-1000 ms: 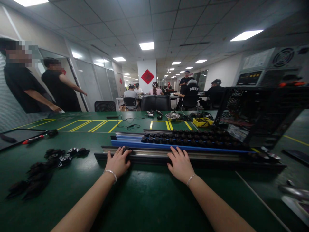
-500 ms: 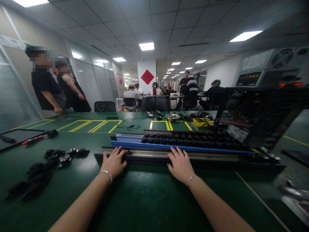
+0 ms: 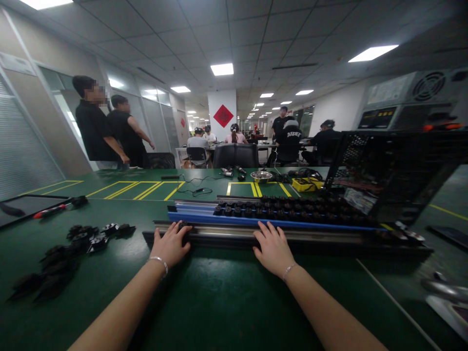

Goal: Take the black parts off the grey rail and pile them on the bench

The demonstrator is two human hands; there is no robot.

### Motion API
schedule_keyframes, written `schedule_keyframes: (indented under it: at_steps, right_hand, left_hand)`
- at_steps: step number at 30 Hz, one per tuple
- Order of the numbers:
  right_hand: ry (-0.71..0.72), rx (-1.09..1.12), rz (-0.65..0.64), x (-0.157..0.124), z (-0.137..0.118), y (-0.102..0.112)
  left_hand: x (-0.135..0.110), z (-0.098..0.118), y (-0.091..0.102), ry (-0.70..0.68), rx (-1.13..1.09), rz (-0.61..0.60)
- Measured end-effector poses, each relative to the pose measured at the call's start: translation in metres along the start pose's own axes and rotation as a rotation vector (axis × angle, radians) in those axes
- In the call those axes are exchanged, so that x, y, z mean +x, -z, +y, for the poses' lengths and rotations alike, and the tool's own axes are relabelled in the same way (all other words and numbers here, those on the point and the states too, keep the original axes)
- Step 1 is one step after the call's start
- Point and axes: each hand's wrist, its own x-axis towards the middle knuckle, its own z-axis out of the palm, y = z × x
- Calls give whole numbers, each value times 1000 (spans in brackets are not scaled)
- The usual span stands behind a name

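Note:
A long black rail [image 3: 219, 235] with a silvery channel lies crosswise in front of me. My left hand [image 3: 171, 243] rests over its left end, fingers spread and thumb on the near side. Under those fingertips is a small black part [image 3: 185, 226], partly covered, which the hand touches without a clear grip. Farther right, my right hand [image 3: 273, 246] lies on the same rail with its fingers apart and nothing in them. Right behind stands a blue-edged rail [image 3: 204, 217] with rows of black parts [image 3: 270, 212] in it.
Loose black parts [image 3: 84, 236] lie in a heap at left, near a red-handled tool [image 3: 49, 211]. An open computer case [image 3: 383, 175] stands at right. A metal bowl [image 3: 261, 176], cables and a yellow item [image 3: 307, 184] sit farther back. Two people [image 3: 97, 129] are beyond the table.
My left hand has shifted very slightly left along the rail. The right hand has stayed put. The two people at left have moved rightward.

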Motion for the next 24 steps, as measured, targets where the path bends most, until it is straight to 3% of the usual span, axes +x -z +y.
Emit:
schedule_keyframes:
  at_steps: [24]
  right_hand:
    - [-6, 9, -22, 1, 0, 2]
  left_hand:
    - [2, -19, 1, 63, -8, -40]
